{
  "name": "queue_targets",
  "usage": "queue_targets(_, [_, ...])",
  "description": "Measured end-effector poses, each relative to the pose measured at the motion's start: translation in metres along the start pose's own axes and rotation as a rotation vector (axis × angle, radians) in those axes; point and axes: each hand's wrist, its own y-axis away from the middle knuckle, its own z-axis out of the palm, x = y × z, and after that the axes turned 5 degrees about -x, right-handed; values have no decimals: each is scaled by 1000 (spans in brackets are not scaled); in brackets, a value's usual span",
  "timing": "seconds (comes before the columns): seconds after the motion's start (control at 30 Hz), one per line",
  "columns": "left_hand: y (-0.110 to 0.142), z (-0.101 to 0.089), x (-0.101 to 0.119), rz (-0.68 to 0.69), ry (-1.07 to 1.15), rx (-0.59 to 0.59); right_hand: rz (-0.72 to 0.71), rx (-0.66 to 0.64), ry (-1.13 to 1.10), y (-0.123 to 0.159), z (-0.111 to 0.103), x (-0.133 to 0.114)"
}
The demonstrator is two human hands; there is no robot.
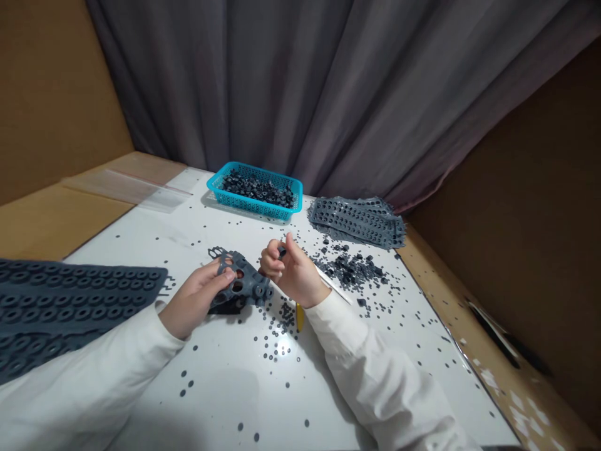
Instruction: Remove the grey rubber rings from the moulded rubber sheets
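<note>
My left hand (195,297) is closed on a dark grey rubber sheet (241,287) full of punched holes, held just above the white table top (220,388). My right hand (291,272) sits right beside it, fingers pinched on a small dark ring (282,251) at the fingertips. A yellow-handled tool (299,316) lies under my right wrist. Small dark rings and round scraps (277,341) are scattered below both hands.
A blue basket (256,189) of dark rings stands at the back. Stacked grey sheets (359,220) lie at the back right, with a loose pile of rings (350,268) in front. More ring sheets (56,307) lie at the left. A clear plastic bag (126,188) rests far left.
</note>
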Motion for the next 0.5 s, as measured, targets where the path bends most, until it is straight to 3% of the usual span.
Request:
queue_targets(0.07, [0,0,2,92,-136,-52,-2,37,108,1,0,-2])
queue_targets(0.17, [2,0,6,217,-325,-188,-24,64,498,7,5,-10])
queue_targets(0.33, [5,0,11,313,-433,-238,-78,-65,1242,19,20,-24])
queue_targets(0.5, [5,0,12,376,-476,-282,-136,-154,1523,22,24,-22])
